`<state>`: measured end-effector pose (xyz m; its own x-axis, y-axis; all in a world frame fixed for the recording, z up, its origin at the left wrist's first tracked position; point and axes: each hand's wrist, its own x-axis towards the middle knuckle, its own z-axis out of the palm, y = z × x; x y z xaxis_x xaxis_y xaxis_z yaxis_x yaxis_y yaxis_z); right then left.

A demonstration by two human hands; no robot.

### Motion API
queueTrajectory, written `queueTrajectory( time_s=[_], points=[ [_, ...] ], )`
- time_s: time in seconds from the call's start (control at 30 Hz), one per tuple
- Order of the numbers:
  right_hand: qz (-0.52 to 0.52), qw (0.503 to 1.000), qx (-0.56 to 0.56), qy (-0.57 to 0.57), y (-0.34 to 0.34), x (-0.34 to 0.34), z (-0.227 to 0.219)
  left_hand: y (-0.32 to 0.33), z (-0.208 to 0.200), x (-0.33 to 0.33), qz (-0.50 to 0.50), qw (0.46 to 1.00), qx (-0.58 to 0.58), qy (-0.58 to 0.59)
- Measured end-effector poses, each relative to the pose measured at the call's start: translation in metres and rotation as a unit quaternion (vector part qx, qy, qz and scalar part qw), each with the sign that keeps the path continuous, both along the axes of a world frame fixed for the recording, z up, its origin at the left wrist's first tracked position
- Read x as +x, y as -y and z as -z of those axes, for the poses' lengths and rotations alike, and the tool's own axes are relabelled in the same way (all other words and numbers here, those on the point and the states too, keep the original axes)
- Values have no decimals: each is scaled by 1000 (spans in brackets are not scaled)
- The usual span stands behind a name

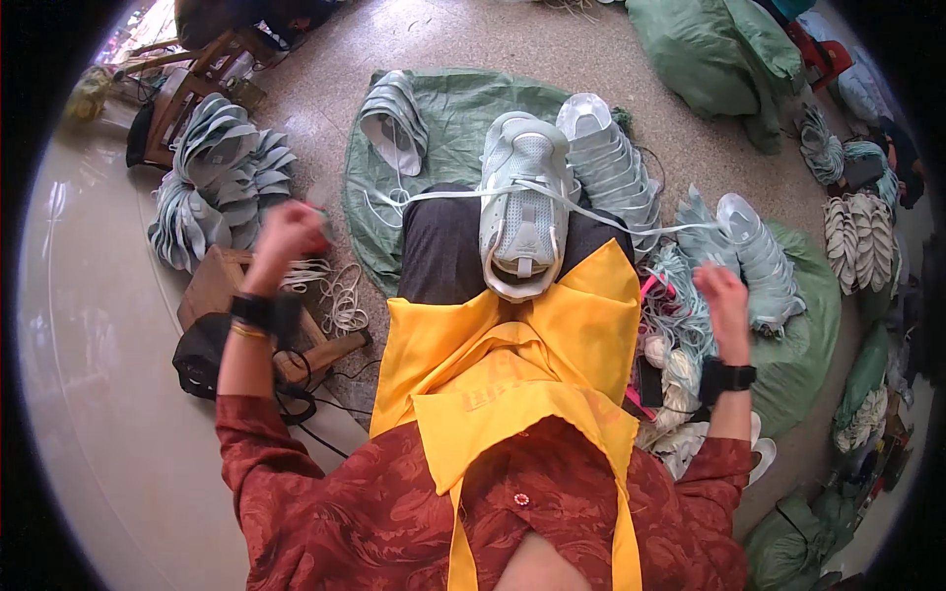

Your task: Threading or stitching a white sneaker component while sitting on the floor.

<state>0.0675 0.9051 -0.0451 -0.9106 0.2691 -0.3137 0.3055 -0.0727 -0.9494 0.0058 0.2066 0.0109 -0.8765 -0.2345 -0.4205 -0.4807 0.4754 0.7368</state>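
A pale mint sneaker upper (524,212) lies across my lap, its heel opening toward me. A white shoelace (611,216) crosses its middle and stretches out to both sides. The lace's left part ends in loose loops; its right part runs toward a stack of shoe pieces. My left hand (289,234) is raised at the left, closed, with a small dark and reddish patch at its fingers that I cannot make out. My right hand (724,297) is closed too, below the lace's right part; what its fingers hold, if anything, is too small to tell.
Stacked sneaker uppers (611,163) stand beyond my knees on a green cloth (458,94), with another stack (764,256) at the right. Grey-green shoe pieces (212,177) pile up at the left, near a wooden stool (212,286). Bundled laces (680,295) lie beside my right knee.
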Motion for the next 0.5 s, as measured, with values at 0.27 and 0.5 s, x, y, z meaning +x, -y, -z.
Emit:
queueTrajectory(
  time_s=[0.27, 0.5],
  points=[
    [-259, 959, 110, -5, 199, -36, -62, -139, -26, 39, 87, 930, 354, 41],
    [-232, 877, 346, -240, 233, -73, -49, -164, -11, 34, 148, 907, 393, -26]
  ],
)
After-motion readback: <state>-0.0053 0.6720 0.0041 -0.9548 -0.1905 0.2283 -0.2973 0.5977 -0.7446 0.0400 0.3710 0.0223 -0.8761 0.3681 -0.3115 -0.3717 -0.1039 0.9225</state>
